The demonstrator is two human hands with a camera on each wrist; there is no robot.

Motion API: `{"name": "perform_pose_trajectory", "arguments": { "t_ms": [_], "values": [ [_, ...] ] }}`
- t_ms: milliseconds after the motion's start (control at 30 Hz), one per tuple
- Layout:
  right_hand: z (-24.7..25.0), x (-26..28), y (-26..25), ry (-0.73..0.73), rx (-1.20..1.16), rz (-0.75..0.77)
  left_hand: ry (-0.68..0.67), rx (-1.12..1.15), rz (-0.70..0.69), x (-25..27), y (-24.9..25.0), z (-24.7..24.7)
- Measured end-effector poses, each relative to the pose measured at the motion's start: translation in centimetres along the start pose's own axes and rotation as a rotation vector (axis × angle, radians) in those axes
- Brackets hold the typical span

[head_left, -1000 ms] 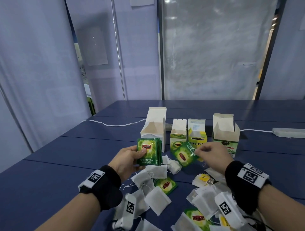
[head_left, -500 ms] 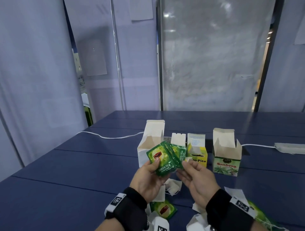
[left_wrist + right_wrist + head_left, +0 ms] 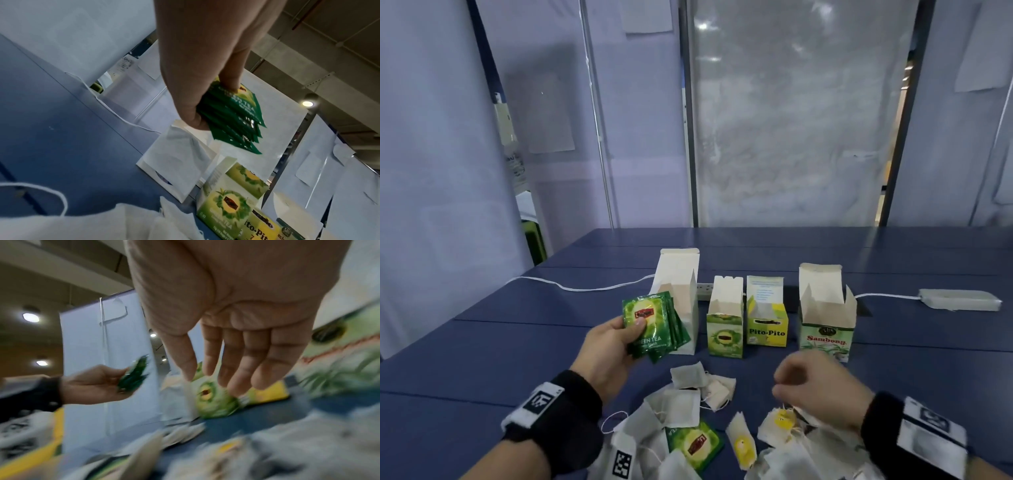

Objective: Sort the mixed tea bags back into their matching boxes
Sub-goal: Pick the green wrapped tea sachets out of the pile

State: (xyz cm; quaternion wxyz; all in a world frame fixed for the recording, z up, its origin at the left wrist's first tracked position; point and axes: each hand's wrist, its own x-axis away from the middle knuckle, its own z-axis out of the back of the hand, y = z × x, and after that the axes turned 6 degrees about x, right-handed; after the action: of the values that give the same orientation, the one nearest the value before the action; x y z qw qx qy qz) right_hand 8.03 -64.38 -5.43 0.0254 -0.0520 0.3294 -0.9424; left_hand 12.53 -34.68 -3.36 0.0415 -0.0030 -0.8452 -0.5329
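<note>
From the head view, the left hand (image 3: pixel 608 346) pinches a fanned stack of green tea sachets (image 3: pixel 652 325) near the green tea box (image 3: pixel 724 337), probably collecting before boxing. The left wrist view confirms thumb-and-finger grip. In the right wrist view, the right hand (image 3: pixel 236 331) hangs empty, fingers relaxed, over the loose pile.

The left hand (image 3: pixel 608 346) is raised with fingers (image 3: pixel 230 78) and thumb pinched, while the right hand (image 3: pixel 816 389) hovers low, fingers (image 3: pixel 242 363) loosely extended.
</note>
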Motion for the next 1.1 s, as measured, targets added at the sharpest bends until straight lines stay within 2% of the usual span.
{"name": "perform_pose_trajectory", "arguments": {
  "t_ms": [67, 133, 200, 367, 467, 600, 767, 867, 967, 1100],
  "values": [
    [2.5, -0.8, 1.7, 0.246, 0.074, -0.029, 0.002, -0.025, -0.007, -0.4, 0.1, -0.4],
    [4.5, -2.1, 3.2, 0.34, 0.112, -0.109, 0.009, -0.036, -0.022, -1.0, 0.1, -1.2],
    [5.3, -3.3, 3.6, 0.335, 0.184, -0.099, 0.034, -0.039, -0.056, -1.9, 0.4, -2.0],
    [3.9, -6.4, -0.6, 0.276, 0.197, 0.268, 0.139, -0.009, -0.138, -5.0, 2.9, -2.4],
    [2.2, -9.0, -4.3, 0.193, 0.229, 0.419, 0.193, 0.001, -0.192, -6.6, 4.6, -1.9],
    [0.9, -11.2, -6.8, 0.164, 0.401, 0.38, 0.199, 0.038, -0.188, -7.3, 5.1, -1.1],
    [0.8, -11.7, -5.5, 0.116, 0.544, 0.287, 0.096, 0.14, -0.058, -6.8, 3.6, -1.9],
    [0.7, -11.4, -4.3, 0.101, 0.453, 0.287, 0.008, 0.277, 0.033, -6.8, 2.5, -4.3],
    [0.3, -10.7, -3.5, 0.146, 0.293, 0.3, -0.083, 0.393, 0.104, -6.8, 1.5, -7.5],
    [-0.5, -9.7, -2.8, 0.145, 0.201, 0.287, -0.174, 0.412, 0.148, -6.3, 0.5, -11.1]
  ]
}}
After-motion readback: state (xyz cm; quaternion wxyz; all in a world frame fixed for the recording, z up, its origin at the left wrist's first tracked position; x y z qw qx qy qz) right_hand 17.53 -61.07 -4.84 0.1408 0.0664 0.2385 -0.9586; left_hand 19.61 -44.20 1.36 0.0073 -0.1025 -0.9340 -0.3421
